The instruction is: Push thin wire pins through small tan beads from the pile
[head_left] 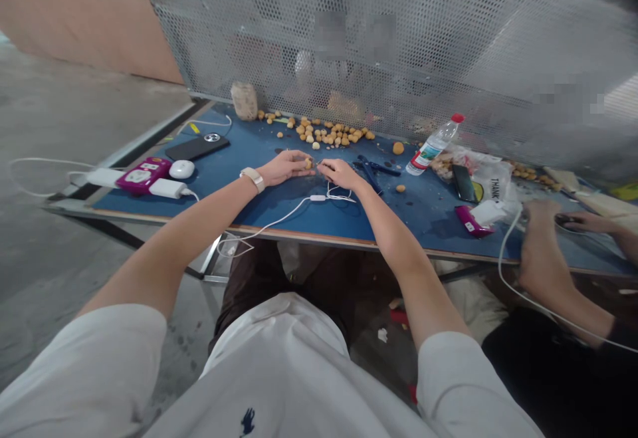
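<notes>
My left hand [289, 167], with a pale watch band [252, 179] on its wrist, holds a small round tan nut-like ball [308, 163] at its fingertips. Close to that ball, my right hand [337, 172] is closed in a pinch on something thin and too small to make out. Behind both hands lies a loose pile of similar tan balls [343, 133]. Dark blue-handled pliers [371, 171] rest just right of my right hand. A white cable [284, 217] with a small inline control runs below my hands.
On the blue tabletop [259, 209] at left are a black phone [192, 149], a white case [182, 169] and a purple power strip [144, 175]. A red-capped bottle [433, 147] leans at right. Another person's hands [543, 212] work far right. A perforated metal panel [299, 39] closes the back.
</notes>
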Demonstrator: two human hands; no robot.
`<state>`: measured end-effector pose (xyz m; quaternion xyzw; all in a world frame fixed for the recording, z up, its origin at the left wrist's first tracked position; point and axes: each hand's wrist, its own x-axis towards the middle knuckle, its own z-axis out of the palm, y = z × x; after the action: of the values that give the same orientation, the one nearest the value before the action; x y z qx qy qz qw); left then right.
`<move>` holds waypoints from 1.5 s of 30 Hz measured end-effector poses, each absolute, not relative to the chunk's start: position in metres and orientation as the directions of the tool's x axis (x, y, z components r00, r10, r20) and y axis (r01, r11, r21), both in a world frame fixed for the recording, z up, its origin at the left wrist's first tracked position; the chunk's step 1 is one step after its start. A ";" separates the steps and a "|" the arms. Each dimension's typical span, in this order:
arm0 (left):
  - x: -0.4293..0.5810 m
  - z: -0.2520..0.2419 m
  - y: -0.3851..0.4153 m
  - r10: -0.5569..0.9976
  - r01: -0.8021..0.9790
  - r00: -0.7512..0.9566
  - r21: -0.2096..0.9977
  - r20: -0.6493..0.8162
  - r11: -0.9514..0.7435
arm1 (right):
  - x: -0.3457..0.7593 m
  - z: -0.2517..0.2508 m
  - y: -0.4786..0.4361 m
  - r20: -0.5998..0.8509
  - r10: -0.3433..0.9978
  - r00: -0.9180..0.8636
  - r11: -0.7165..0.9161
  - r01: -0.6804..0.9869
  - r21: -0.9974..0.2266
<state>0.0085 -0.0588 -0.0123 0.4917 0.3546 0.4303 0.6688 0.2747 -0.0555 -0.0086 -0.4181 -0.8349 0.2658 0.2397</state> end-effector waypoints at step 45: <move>0.007 -0.015 -0.056 0.914 -0.202 0.405 0.972 -0.032 0.124 | 0.275 -0.008 -0.055 0.186 0.818 -0.544 0.538 0.610 -0.582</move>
<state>0.0074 -0.0558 -0.0151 0.5117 0.3478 0.4199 0.6639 0.2747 -0.0545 -0.0076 -0.4215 -0.8475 0.2314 0.2248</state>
